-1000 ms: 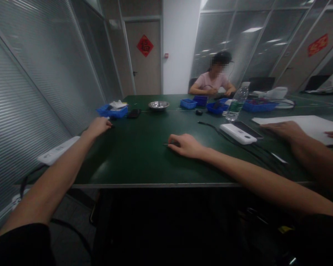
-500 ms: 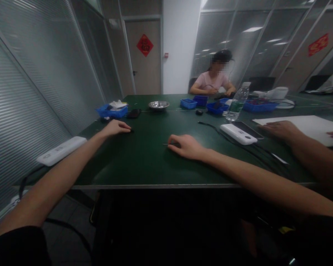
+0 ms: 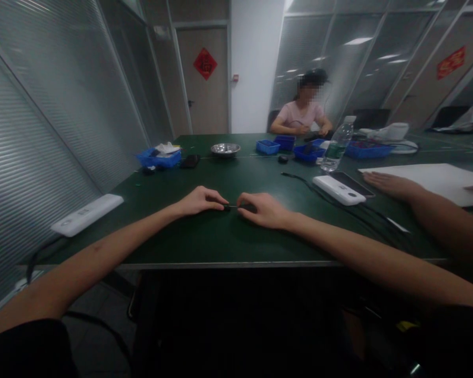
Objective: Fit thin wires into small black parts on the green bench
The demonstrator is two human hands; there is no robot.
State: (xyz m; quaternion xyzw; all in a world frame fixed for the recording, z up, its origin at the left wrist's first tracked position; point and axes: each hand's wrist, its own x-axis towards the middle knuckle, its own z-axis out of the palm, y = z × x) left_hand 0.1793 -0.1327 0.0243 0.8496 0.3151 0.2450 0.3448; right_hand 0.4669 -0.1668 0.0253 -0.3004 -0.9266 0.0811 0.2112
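Note:
Above the green table (image 3: 205, 239), near its middle, my two hands almost meet. My left hand (image 3: 201, 201) is closed in a pinch on a small black piece (image 3: 226, 208), whose kind is too small to make out. Opposite it, my right hand (image 3: 265, 210) pinches a thin metal rod (image 3: 233, 206) that points left. The rod's tip reaches the black piece; whether it has entered it I cannot tell. My right fingers hide the rod's other end.
Beyond my hands stand a metal bowl (image 3: 225, 150), a blue tray (image 3: 160, 157) and a black phone (image 3: 189, 161). A white power bank (image 3: 338, 190) with cables and a water bottle (image 3: 338, 144) are to the right. Another person's hand (image 3: 394, 184) rests on a white sheet (image 3: 437, 178).
My left hand has moved right and nearer with the small black piece, up to the rod's tip. My right hand has stayed almost in place.

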